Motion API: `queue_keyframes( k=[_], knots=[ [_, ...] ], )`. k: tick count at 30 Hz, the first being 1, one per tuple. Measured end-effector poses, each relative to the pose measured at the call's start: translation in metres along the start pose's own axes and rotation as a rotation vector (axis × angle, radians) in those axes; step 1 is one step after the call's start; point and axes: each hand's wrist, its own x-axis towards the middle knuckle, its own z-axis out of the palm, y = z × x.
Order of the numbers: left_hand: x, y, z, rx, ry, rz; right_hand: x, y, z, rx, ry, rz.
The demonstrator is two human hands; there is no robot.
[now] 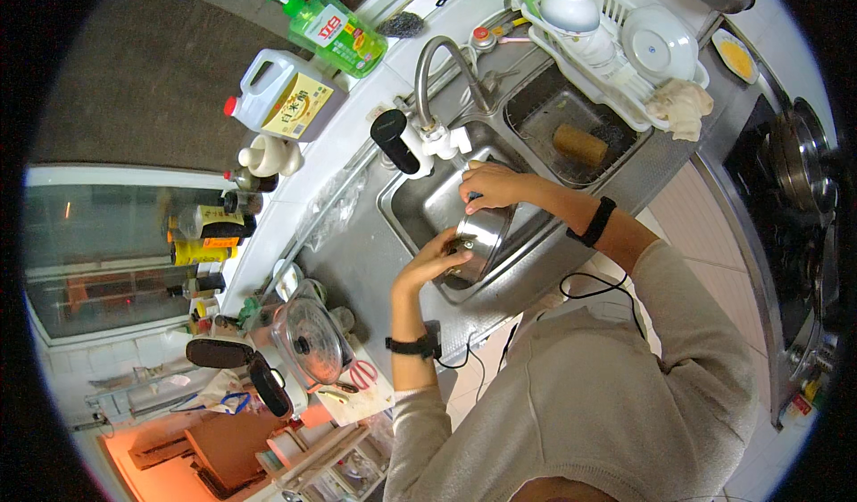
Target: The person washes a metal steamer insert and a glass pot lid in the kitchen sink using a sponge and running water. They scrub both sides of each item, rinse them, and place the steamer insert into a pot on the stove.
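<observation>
A shiny stainless steel pot [483, 237] is tilted on its side over the left basin of a steel double sink [418, 201]. My left hand [435, 259] grips the pot near its riveted handle, thumb along the wall. My right hand [490, 186] is at the pot's upper rim with fingers curled around something small and partly blue, mostly hidden. Just beyond my right hand stands the curved faucet [425, 80] with a white filter attachment [438, 142]; whether water runs cannot be told. The right basin holds a brown cylindrical object [580, 144] and a dark mesh scourer [608, 135].
A white dish rack [589, 80] with bowls and plates stands beyond the right basin, a cloth [679, 108] at its corner. A green dish soap bottle [338, 35] and a white jug [288, 97] line the ledge. A stove with a pan [800, 157] lies far right.
</observation>
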Motion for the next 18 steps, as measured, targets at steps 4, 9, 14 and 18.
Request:
queue_keyframes(
  k=[4,9,14,18],
  knots=[
    [0.035,-0.045,0.025,0.042,0.208,0.061,0.006,-0.019,-0.005,-0.081,0.006,-0.035],
    [0.047,-0.044,0.041,-0.004,0.433,0.143,0.000,-0.011,-0.002,0.117,0.380,-0.033],
    [0.047,-0.039,0.045,-0.171,0.520,0.108,-0.022,-0.039,0.029,0.084,0.774,0.099],
    [0.055,-0.042,0.049,-0.215,0.628,0.153,-0.038,-0.052,0.058,0.089,0.571,-0.021]
  ],
)
